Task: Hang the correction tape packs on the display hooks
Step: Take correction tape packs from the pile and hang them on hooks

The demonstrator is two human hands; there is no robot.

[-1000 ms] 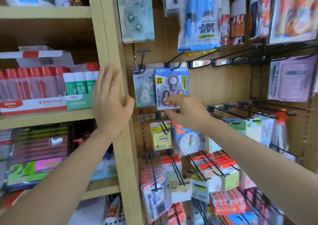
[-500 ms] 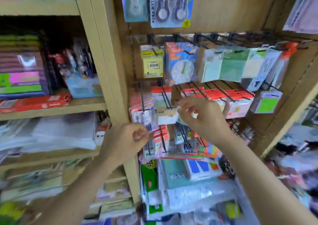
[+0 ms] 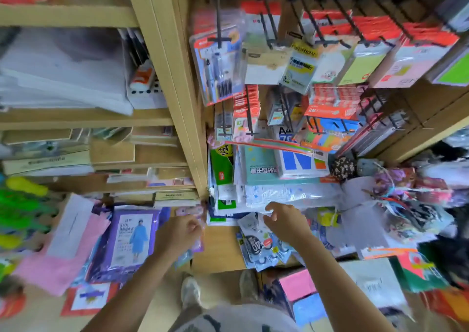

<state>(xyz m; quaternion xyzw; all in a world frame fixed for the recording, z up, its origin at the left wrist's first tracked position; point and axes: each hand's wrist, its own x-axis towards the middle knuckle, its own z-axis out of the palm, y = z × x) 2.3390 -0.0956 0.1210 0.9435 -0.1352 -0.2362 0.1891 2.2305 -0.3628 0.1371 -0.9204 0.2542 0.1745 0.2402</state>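
Several correction tape packs [image 3: 256, 249] lie heaped just beside the right hand [image 3: 288, 223].

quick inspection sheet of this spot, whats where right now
surface: brown box top, partly bare
job's things: tape packs piled on the box top; hooks above, hung with other goods
clutter: raincoat pack, pink sheet, loose packets heaped at right
hands: right hand over the pile, fingers loosely bent, holding nothing; left hand curled beside a thin pack, grip unclear in the blur
cables: nothing seen
surroundings: wooden post; paper stacks on the left shelves
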